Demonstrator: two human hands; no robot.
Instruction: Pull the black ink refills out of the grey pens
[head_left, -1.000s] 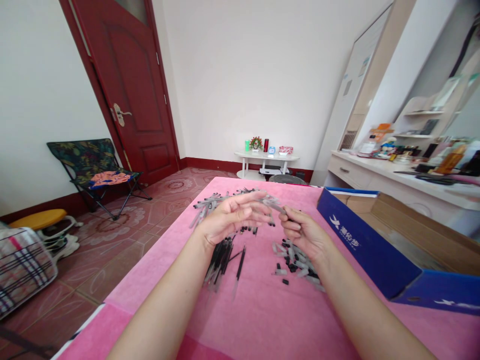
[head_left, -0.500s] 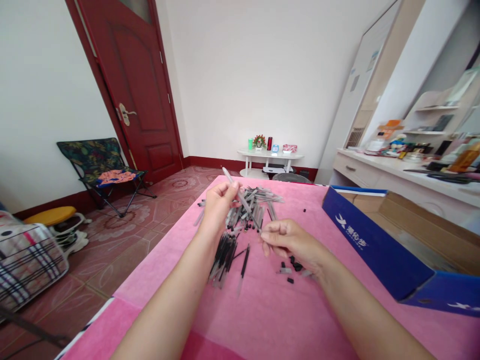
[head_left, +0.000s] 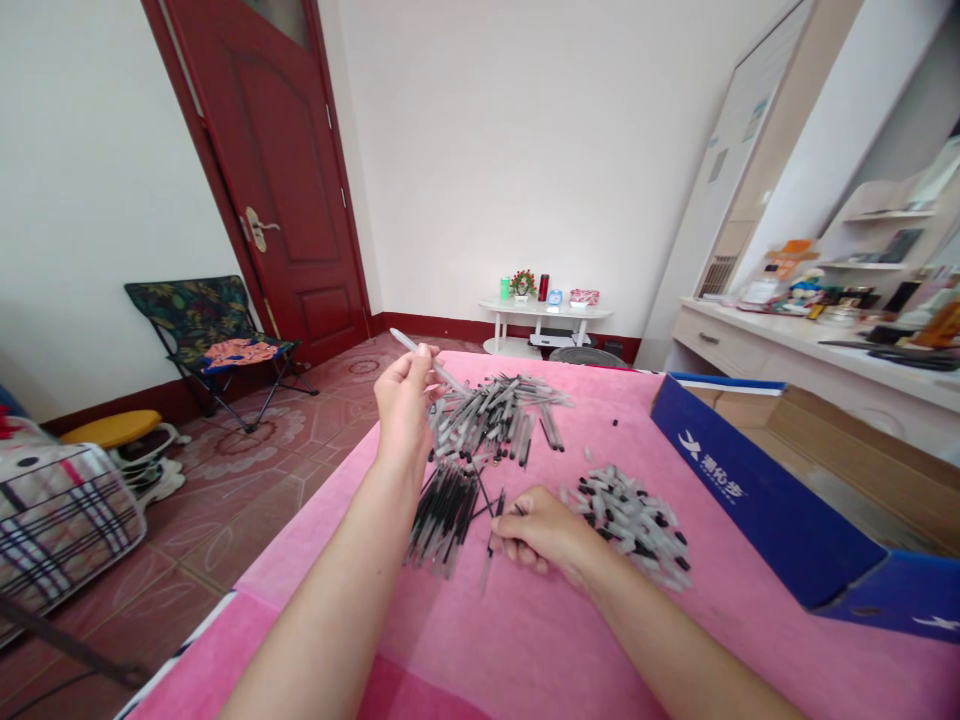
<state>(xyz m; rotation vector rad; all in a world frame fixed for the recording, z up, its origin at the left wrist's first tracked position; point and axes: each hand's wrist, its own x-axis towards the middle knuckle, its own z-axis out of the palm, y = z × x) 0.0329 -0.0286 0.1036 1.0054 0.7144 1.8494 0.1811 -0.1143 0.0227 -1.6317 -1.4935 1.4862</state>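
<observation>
My left hand (head_left: 405,390) is closed around a clear pen barrel (head_left: 405,340) that slants up to the left. My right hand (head_left: 534,530) pinches a thin, dark pen refill (head_left: 484,487) just above the pink cloth. Left of it lies a bundle of black-inked refills (head_left: 444,515), with a loose refill (head_left: 487,565) partly behind my right fingers. Beyond both hands spreads a heap of grey, see-through pen parts (head_left: 499,410). To the right of my right hand sits a pile of clear and black pen caps (head_left: 637,525).
A pink cloth (head_left: 570,640) covers the table. An open blue cardboard box (head_left: 757,500) stands on its right side. A small black piece (head_left: 615,422) lies near the box. Past the table are a folding chair (head_left: 217,330) and a low white table (head_left: 545,307).
My left hand has moved left with the pen barrel. My right hand has moved left and nearer to me with the refill, away from the barrel, uncovering the cap pile.
</observation>
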